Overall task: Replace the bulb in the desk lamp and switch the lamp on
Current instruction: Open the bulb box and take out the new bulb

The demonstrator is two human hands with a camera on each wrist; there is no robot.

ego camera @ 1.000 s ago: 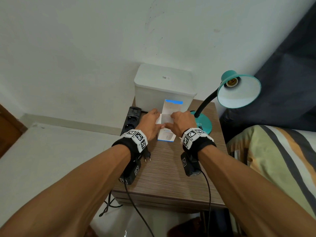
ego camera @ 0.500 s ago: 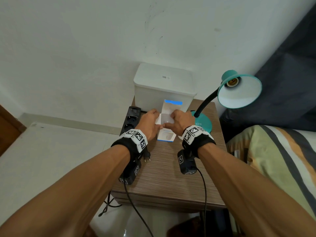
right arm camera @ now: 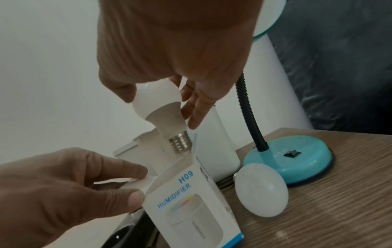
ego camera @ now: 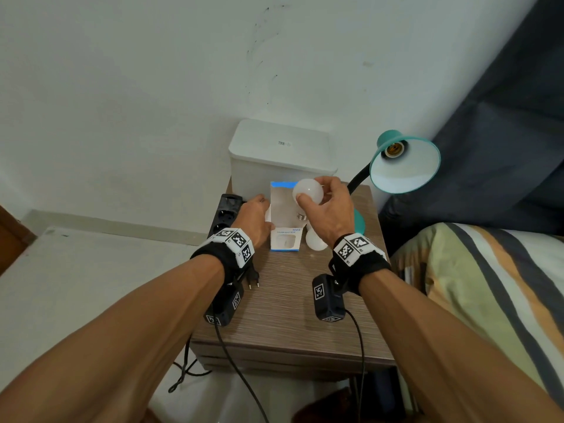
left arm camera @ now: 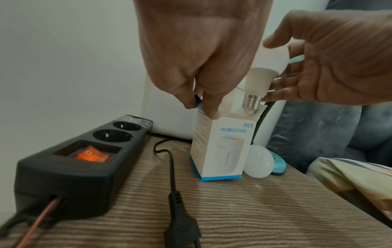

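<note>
The right hand (ego camera: 331, 209) held a white bulb (ego camera: 307, 192) with its fingers and thumb curled round the glass part, and the metal screw base pointed down, just above the open top of a small white box (ego camera: 285, 236) with blue edges (the print on it said "HUMIDIFIER"). The left hand (ego camera: 253, 219) pinched the upper left edge of this box between the thumb and the fingers and kept it upright on the bedside table (ego camera: 283, 315). A second white bulb (ego camera: 316, 241) lay on the table just beside the box on its right side, touching the round teal base of the desk lamp (ego camera: 404, 161). The lamp's black flexible neck rose from this base, and its teal shade faced the camera with a bare socket inside. Behind the box stood a white plastic container (ego camera: 280, 154) against the wall. To the left of the box lay a black power strip (left arm camera: 78, 161) with its orange switch lit, and a loose black plug (left arm camera: 181, 229) rested on the table near it. A striped bedcover (ego camera: 488, 300) was at the right.
</note>
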